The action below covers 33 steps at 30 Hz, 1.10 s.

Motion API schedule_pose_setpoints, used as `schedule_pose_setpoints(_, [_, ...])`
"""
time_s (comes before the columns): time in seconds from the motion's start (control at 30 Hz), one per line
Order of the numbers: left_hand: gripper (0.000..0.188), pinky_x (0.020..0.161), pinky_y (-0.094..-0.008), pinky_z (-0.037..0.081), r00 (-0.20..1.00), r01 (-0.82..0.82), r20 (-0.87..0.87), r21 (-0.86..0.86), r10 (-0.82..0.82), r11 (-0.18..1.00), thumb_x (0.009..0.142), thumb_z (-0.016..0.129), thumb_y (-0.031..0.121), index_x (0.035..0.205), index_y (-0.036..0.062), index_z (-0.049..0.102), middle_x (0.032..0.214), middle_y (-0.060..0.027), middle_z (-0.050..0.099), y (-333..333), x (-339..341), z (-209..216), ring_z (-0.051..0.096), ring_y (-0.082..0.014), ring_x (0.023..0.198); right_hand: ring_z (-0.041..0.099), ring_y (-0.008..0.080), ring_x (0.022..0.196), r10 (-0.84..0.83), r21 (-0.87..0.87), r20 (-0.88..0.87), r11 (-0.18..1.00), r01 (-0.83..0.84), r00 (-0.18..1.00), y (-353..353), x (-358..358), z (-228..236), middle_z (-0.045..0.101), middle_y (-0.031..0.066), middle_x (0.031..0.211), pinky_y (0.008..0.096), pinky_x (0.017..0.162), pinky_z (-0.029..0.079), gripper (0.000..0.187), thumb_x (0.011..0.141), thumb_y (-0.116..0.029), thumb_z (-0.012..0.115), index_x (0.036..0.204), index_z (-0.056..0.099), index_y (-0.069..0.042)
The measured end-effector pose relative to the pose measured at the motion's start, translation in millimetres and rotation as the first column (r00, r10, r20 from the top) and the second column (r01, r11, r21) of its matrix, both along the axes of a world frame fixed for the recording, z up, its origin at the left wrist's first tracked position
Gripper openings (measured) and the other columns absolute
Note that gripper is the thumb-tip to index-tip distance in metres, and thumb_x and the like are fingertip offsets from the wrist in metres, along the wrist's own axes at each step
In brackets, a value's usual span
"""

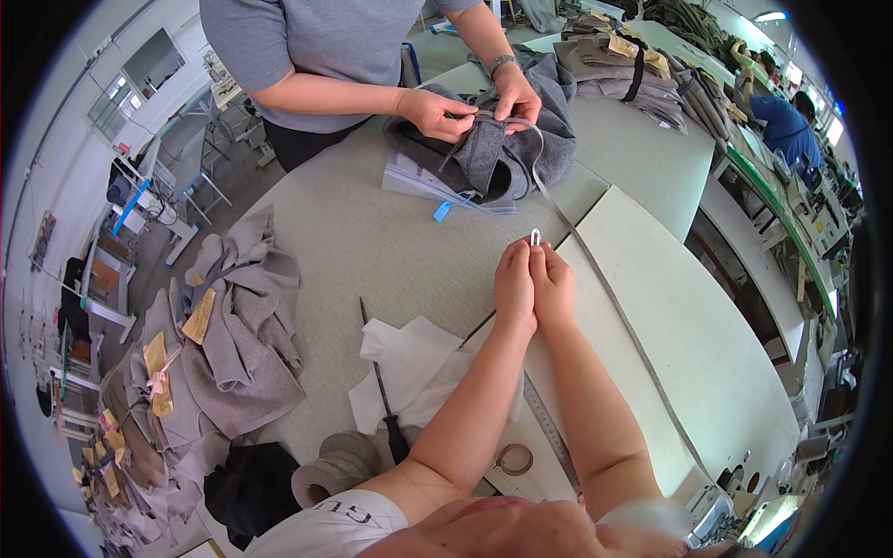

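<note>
My left hand [514, 284] and my right hand [555, 286] are pressed together over the table, with both forearms stretched forward. A small white loop-shaped clip [535, 236] sticks up from between their fingertips; its lower part is hidden in the fingers. Beyond it, across the table, a co-worker's hands [474, 110] pinch one end of a narrow grey band [614, 296] over a dark grey wool garment [549, 121]. That band runs past my right hand, apart from it, toward the lower right.
A long thin tool with a black handle [396, 439] lies by a white cloth [409, 358]. Near my left arm are rolls of tape [321, 479] and black fabric [249, 488]. A metal ruler [549, 430] lies between my forearms. Grey garment pieces [237, 344] drape at left; folded stacks [619, 79] stand behind.
</note>
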<state>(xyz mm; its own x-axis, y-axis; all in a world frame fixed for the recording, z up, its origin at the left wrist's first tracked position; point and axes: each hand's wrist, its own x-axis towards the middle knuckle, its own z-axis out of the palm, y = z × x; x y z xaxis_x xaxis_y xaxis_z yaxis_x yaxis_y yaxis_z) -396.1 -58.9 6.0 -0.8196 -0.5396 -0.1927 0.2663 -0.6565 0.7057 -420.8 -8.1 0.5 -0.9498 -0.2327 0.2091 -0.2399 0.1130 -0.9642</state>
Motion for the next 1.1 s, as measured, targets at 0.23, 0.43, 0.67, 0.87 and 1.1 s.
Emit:
schedule_pose_setpoints(0.23, [0.032,0.096,-0.0338,0.049,1.000,0.001,-0.006,-0.006,-0.001,1.000,0.102,0.046,0.024,0.118,-0.0012,0.060,0.116,-0.0137,0.065,0.1,0.6,1.7,0.062,-0.0212,0.108,0.052,0.0184,0.060,-0.002,-0.005,-0.009,1.000,0.002,1.000,-0.7,-0.9,-3.2,0.064,0.0156,0.071,0.0367,0.058,0.044,0.030,0.101,-0.026,0.055,0.088,0.064,0.000])
schedule_pose_setpoints(0.43, [0.031,0.095,-0.0333,0.049,1.000,-0.005,-0.003,-0.011,0.005,1.000,0.102,0.046,0.023,0.116,-0.0006,0.060,0.116,-0.0128,0.065,1.0,1.9,3.7,0.062,-0.0204,0.107,0.053,0.0203,0.060,0.000,0.006,-0.022,1.000,0.000,1.000,-0.6,-3.2,-6.5,0.065,0.0168,0.072,0.0376,0.059,0.045,0.030,0.100,-0.026,0.055,0.089,0.064,0.000])
schedule_pose_setpoints(0.67, [0.031,0.096,-0.0338,0.049,1.000,0.000,-0.015,0.002,0.000,1.000,0.102,0.046,0.023,0.117,-0.0008,0.060,0.117,-0.0140,0.065,0.4,-0.2,0.0,0.062,-0.0218,0.109,0.054,0.0201,0.060,-0.002,0.007,-0.018,1.000,0.002,1.000,0.0,-1.4,-4.1,0.065,0.0164,0.072,0.0375,0.058,0.045,0.031,0.101,-0.027,0.054,0.089,0.064,0.000])
schedule_pose_setpoints(0.87, [0.033,0.097,-0.0341,0.048,1.000,0.007,-0.011,0.003,-0.007,1.000,0.102,0.045,0.023,0.118,-0.0008,0.060,0.117,-0.0150,0.065,0.2,0.5,1.0,0.061,-0.0222,0.110,0.053,0.0194,0.060,0.001,0.009,-0.015,1.000,-0.001,1.000,-0.2,-1.1,-3.0,0.064,0.0158,0.071,0.0369,0.058,0.045,0.031,0.101,-0.027,0.054,0.088,0.064,0.000])
schedule_pose_setpoints(1.1, [0.033,0.097,-0.0334,0.047,1.000,0.009,-0.007,-0.039,-0.009,0.999,0.103,0.043,0.024,0.119,-0.0001,0.060,0.116,-0.0144,0.065,0.1,2.0,3.8,0.061,-0.0207,0.109,0.054,0.0186,0.061,0.019,-0.008,0.002,1.000,-0.019,1.000,0.5,-2.2,-2.7,0.065,0.0152,0.071,0.0365,0.059,0.046,0.030,0.101,-0.027,0.055,0.089,0.064,-0.001])
